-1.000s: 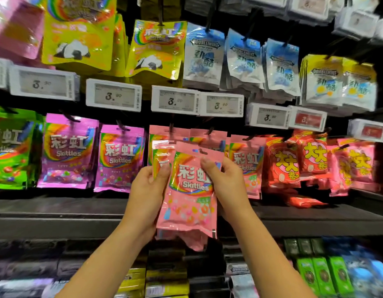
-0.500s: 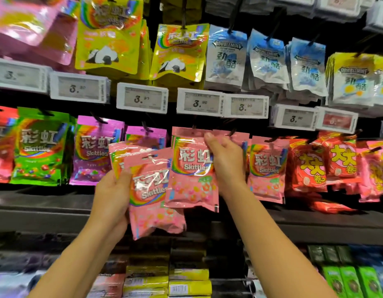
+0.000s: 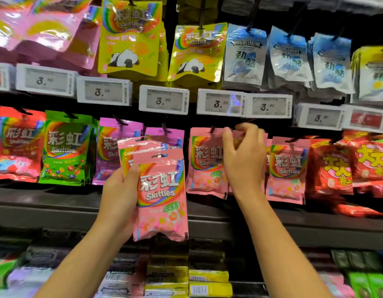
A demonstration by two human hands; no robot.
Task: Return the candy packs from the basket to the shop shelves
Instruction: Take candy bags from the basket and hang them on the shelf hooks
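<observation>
A: Pink packs (image 3: 161, 196), held in the left hand (image 3: 119, 196) at seven o'clock, in front of the shelf (image 3: 57, 211). Thumb across the front pack's left edge, fingers wrapped behind. At least two in the grip, a second one peeking out at eleven o'clock of the first.

B: Upright?

A: Nearly, top tipped slightly left. Hang hole at twelve o'clock, off any peg.

B: And the right hand (image 3: 244, 160)?

A: Up at one o'clock, against the hanging pink pack (image 3: 205, 162). Fingers curled at that row's top edge, just under the price tags (image 3: 220, 103). Pinching or only touching, cannot tell; blurred there.

B: Neighbours?

A: More pink (image 3: 287, 171) at three o'clock of that hand, then red packs (image 3: 332, 168) further out. Purple packs (image 3: 113, 147) at nine o'clock, half hidden behind the held ones, then green (image 3: 64, 149), then another red (image 3: 17, 147). Above the tags, yellow panda packs (image 3: 130, 39) at twelve o'clock and blue mint bags (image 3: 244, 54) at two.
</observation>
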